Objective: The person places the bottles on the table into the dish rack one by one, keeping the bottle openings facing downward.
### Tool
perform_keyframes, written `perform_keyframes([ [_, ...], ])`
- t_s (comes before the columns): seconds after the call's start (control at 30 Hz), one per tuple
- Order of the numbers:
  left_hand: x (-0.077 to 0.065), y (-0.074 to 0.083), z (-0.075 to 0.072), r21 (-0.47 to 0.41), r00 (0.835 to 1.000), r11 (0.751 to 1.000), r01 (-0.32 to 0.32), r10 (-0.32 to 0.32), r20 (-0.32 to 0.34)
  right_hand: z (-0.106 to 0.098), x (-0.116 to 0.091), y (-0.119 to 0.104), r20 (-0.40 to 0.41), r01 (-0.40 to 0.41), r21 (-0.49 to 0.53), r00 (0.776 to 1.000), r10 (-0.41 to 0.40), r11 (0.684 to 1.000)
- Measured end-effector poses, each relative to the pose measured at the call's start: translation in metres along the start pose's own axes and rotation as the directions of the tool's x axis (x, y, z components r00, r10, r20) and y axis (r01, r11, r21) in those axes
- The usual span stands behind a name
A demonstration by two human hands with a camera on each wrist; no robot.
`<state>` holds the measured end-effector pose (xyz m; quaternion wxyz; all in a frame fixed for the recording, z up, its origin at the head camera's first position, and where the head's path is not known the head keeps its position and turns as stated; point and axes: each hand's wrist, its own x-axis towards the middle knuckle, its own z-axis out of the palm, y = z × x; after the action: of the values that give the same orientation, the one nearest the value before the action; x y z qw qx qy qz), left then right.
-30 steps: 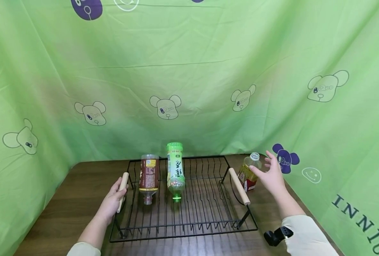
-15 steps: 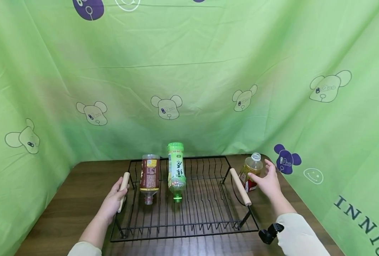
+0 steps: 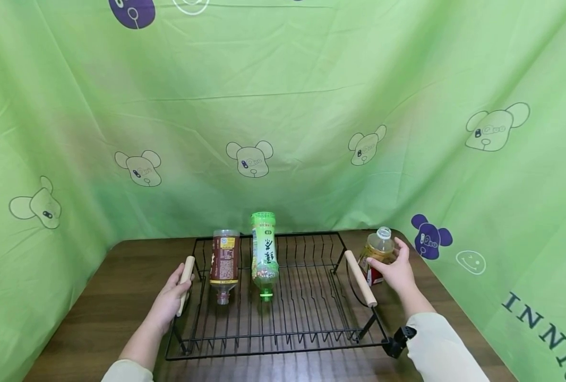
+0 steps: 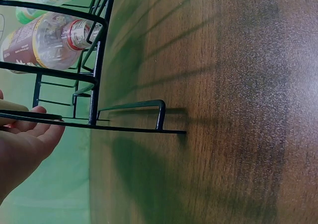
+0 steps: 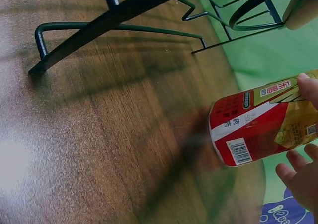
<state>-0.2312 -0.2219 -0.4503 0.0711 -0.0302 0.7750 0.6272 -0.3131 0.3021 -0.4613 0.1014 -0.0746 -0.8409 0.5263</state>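
Note:
My left hand (image 3: 168, 298) grips the left wooden handle (image 3: 185, 284) of a black wire dish rack (image 3: 283, 334); in the left wrist view its fingers (image 4: 47, 134) curl under that handle. At the rack's right, my right hand (image 3: 397, 268) holds an uncapped plastic bottle (image 3: 377, 249) with a yellow-and-red label. The thumb lies on the label's near side, and the other fingers are on the right side, partly hidden. That bottle is upright. Inside the rack, a brown-labelled bottle (image 3: 224, 260) and a green-labelled bottle (image 3: 264, 252) lean neck down.
The rack's right wooden handle (image 3: 361, 278) stands just left of the held bottle. Beneath everything is a brown wood-grain table (image 3: 96, 318). A green printed cloth (image 3: 283, 106) hangs behind and along both sides.
My right hand has moved left and closed around the yellow-and-red bottle. The left hand stays on its handle, and the two bottles in the rack have not moved.

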Motion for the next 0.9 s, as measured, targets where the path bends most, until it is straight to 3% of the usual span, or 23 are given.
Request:
perform_keyframes([
  [0.57,-0.001,0.002,0.001,-0.011,1.000,1.000,-0.002,0.002,-0.002,0.002,-0.002,-0.001,-0.034,0.001,-0.047,0.999,-0.003,0.999],
  [0.9,-0.001,0.000,0.000,-0.015,1.000,1.000,0.003,-0.003,0.000,-0.009,-0.011,-0.018,-0.044,0.049,-0.066,0.998,-0.052,0.997],
])
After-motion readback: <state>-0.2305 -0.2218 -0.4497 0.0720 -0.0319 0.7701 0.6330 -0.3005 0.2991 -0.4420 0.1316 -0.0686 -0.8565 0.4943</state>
